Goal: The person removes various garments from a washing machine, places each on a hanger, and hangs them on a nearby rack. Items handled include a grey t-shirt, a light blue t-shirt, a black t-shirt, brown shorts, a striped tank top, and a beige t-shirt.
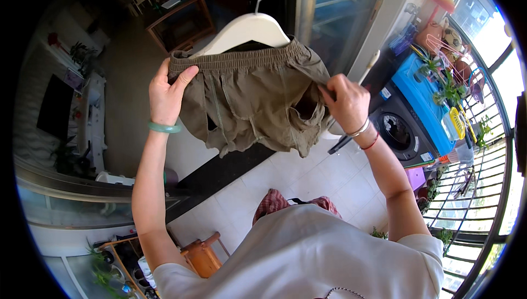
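Observation:
Olive-brown shorts [241,99] with a gathered elastic waistband hang in front of me, waistband up. Inside the waist opening sits a white hanger [247,31] with a metal hook, its shoulders standing above the waistband. My left hand [169,91] pinches the left end of the waistband, thumb on the front. On the right side, my right hand [347,101] is closed on the fabric of the shorts, beside a leg opening. A green bangle circles my left wrist; a silver bangle and a red string are on my right. What holds the hook, if anything, cannot be seen.
A front-loading washing machine [396,131] with a blue top stands at the right, plants and balls near it. Barred windows [483,184] lie beyond. A white pole [369,68] leans behind my right hand. Below left is a wooden stool [203,255]; a dark door track [219,181] crosses the floor.

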Tool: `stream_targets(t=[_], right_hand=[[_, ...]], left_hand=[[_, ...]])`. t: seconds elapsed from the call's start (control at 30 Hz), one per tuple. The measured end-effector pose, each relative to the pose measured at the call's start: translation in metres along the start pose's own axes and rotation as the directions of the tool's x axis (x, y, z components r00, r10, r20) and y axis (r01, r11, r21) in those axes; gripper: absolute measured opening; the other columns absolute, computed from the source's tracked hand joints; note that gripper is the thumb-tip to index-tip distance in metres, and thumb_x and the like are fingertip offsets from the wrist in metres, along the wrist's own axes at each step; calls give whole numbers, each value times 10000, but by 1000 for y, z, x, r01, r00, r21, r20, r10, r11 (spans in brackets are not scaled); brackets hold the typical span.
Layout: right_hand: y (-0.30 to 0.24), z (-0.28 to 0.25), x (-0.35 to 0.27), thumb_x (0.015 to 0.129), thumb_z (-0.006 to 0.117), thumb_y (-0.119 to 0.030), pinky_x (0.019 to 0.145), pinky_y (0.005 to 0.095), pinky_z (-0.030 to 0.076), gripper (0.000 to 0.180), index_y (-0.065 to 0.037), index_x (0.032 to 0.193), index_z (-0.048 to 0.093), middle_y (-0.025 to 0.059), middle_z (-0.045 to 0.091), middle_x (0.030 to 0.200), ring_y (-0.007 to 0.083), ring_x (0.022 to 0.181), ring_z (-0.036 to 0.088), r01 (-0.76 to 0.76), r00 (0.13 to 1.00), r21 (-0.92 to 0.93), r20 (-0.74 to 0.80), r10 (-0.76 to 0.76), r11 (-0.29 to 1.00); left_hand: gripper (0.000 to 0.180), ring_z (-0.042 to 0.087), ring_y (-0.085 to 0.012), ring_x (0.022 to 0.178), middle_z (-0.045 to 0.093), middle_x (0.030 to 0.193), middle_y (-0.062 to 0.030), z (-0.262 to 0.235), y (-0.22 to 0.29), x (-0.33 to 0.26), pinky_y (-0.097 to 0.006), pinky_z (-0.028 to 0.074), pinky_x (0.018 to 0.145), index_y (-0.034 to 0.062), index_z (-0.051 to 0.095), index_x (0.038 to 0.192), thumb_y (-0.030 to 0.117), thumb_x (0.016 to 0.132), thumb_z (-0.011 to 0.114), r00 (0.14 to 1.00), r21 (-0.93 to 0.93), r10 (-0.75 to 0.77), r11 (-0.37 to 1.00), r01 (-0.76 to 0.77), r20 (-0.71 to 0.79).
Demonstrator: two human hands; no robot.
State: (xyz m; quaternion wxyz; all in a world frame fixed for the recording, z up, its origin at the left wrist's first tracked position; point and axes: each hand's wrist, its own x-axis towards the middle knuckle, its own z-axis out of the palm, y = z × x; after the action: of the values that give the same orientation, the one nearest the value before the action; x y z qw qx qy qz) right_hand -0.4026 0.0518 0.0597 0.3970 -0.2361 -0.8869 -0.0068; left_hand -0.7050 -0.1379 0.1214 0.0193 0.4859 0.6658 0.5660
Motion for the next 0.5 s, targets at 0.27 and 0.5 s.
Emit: stream_targets(t=[0.27, 0.5], right_hand=[[-40, 112, 25, 836, 683, -118, 512, 319, 487, 129, -90, 841, 558, 60, 614, 704, 231, 556, 608, -92, 981, 408, 196, 12, 908], [-22, 153, 219, 922, 661, -258, 831, 266, 493, 377, -46, 1229, 607, 97, 654, 1089, 121, 958, 612, -62, 986, 773, -52, 161, 631]], left_hand=[[301, 559, -60, 874, 657, 976, 7, -99, -75, 70, -207, 449, 823, 0, 641, 1079, 221, 890, 718, 980, -45, -5, 999, -4, -199], [287, 582, -60, 889, 672, 999, -9, -107, -111, 124, -211, 457, 824, 0, 636, 1095, 185, 889, 711, 989, -90, -48, 995, 36, -137]])
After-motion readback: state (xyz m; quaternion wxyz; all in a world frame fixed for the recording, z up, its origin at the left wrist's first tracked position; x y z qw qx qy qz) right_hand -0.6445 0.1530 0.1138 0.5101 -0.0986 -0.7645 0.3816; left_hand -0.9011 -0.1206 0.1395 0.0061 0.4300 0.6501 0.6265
